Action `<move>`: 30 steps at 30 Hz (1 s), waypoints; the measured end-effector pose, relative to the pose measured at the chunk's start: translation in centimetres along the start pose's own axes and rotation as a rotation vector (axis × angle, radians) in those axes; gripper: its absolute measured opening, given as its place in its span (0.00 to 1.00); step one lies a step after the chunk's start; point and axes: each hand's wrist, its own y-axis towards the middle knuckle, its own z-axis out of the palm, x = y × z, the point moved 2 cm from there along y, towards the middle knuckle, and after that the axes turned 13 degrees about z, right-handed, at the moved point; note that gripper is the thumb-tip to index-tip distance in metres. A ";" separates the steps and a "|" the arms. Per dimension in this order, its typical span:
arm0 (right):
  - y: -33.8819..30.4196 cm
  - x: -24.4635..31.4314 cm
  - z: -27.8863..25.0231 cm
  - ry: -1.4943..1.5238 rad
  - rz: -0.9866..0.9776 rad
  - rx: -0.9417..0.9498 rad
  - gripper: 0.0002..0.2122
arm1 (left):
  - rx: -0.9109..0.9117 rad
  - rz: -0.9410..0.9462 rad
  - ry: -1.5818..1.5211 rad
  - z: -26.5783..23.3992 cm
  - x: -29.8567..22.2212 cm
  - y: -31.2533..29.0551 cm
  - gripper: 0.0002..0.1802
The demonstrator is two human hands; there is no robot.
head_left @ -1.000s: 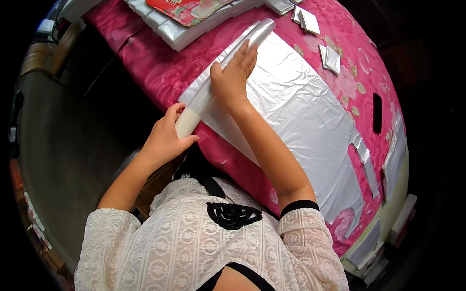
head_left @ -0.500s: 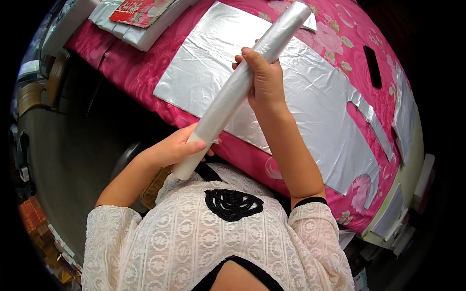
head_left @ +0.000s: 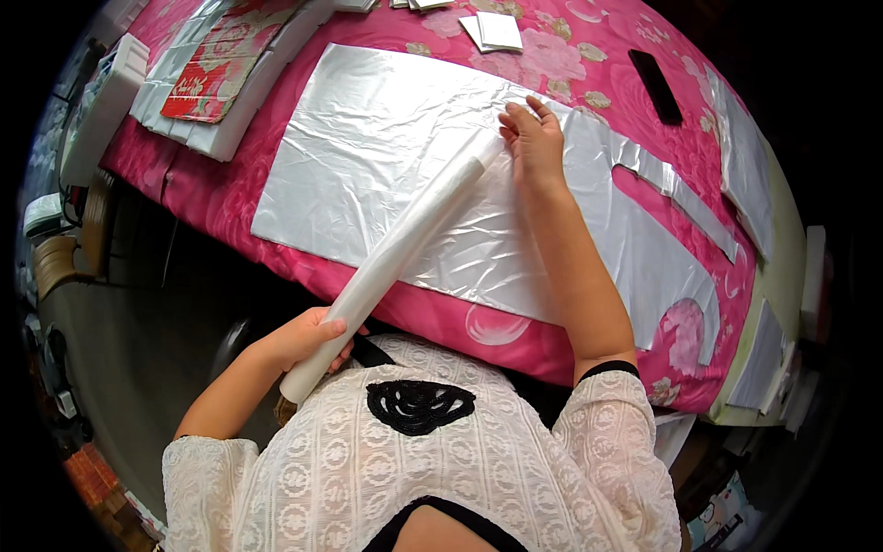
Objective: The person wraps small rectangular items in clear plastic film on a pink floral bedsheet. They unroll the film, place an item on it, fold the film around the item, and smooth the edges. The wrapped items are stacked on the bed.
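Observation:
A long roll of translucent whitish plastic film (head_left: 386, 253) slants from my waist out over the table. Near its lower end my left hand (head_left: 313, 339) is closed around it, thumb on top. My right hand (head_left: 536, 143) is at the roll's far end, its fingers loosely curled and apart, the tips beside or touching the film's edge. Whether they pinch any film is hard to see. Beneath the roll and my right forearm, a large crinkled silver sheet (head_left: 317, 156) lies on the table, with a curved cut-out and a narrow strip at its right end.
A pink flowered cloth (head_left: 552, 60) covers the table. White folded stacks (head_left: 221, 143) with a red printed piece (head_left: 216, 69) on top stand at the far left. Small white squares (head_left: 499, 32) and a black phone-like slab (head_left: 656, 87) lie at the back. Another silver sheet (head_left: 740, 175) hangs near the right edge.
My right hand has let go of the roll's middle and moved to its far end. The roll has shifted down and left, with my left hand still on it. The view has moved too.

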 end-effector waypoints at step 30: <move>6.7 11.4 -17.1 -0.816 -0.203 -0.128 0.08 | 0.313 -0.423 -0.038 -4.3 1.4 -7.1 0.33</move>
